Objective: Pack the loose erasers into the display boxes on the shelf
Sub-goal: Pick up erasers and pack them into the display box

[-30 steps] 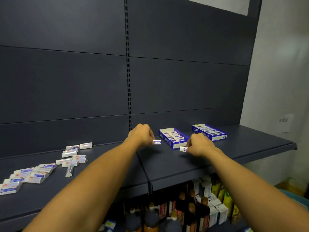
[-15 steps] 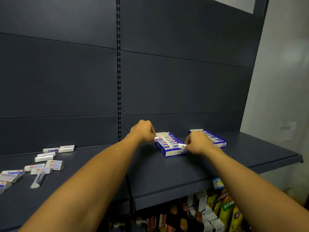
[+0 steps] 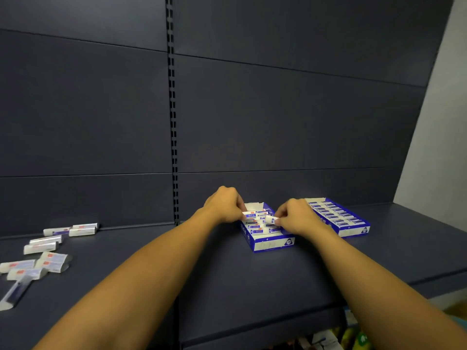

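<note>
Both hands work over the near display box (image 3: 267,242) on the shelf (image 3: 227,274), each pinching one small wrapped eraser. Left hand (image 3: 223,205) has fingers curled, holding an eraser (image 3: 249,214) by its end at the box's left side; right hand (image 3: 294,217) pinches another eraser (image 3: 271,219) between thumb and fingertips above the rows already inside. That box looks partly filled, contents a bit untidy; the far display box (image 3: 338,218) beside it looks full, neat rows. More loose erasers (image 3: 48,251) lie well apart on the left of the shelf, so plenty is left to do

Handling, as a guess: erasers are light, small, firm but slightly rubbery, with glossy wrapping that may slip, so pinch the long sides or the ends with fingertips. Box is thin card, light, can slide or dent if pushed; slot each piece in gently, aligned with the row. Risk: knocking neighbouring pieces askew
</note>
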A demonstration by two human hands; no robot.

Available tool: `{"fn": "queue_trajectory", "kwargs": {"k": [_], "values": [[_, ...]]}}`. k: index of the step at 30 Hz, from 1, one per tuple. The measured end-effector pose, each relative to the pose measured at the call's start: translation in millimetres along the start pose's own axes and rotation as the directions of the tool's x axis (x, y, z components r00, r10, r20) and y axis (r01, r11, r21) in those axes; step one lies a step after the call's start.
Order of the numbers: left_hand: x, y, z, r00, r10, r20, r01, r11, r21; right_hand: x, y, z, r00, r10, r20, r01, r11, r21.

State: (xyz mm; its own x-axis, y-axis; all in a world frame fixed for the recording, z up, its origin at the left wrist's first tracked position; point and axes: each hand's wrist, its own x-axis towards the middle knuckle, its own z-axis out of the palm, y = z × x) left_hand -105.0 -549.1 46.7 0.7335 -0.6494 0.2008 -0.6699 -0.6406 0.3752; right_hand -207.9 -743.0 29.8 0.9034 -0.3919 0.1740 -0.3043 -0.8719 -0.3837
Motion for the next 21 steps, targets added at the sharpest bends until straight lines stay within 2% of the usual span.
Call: {"fn": "queue_trajectory", "kwargs": {"k": [10, 16, 21], "values": [[4, 24, 18, 0.995, 0.0, -0.102, 0.006, 0.998, 0.055, 34, 25, 0, 0.97, -0.241, -0.023, 0.242, 0.968, 0.07], [-2, 22, 31, 0.986, -0.054, -0.16, 0.054, 0.999, -0.003, 42, 41, 6, 0.914, -0.406, -0.023, 0.405, 0.907, 0.116], [-6, 13, 37, 0.976, -0.092, -0.198, 0.083, 0.995, -0.055, 48, 44, 16, 0.878, -0.474, -0.061, 0.476, 0.855, 0.203]]}}
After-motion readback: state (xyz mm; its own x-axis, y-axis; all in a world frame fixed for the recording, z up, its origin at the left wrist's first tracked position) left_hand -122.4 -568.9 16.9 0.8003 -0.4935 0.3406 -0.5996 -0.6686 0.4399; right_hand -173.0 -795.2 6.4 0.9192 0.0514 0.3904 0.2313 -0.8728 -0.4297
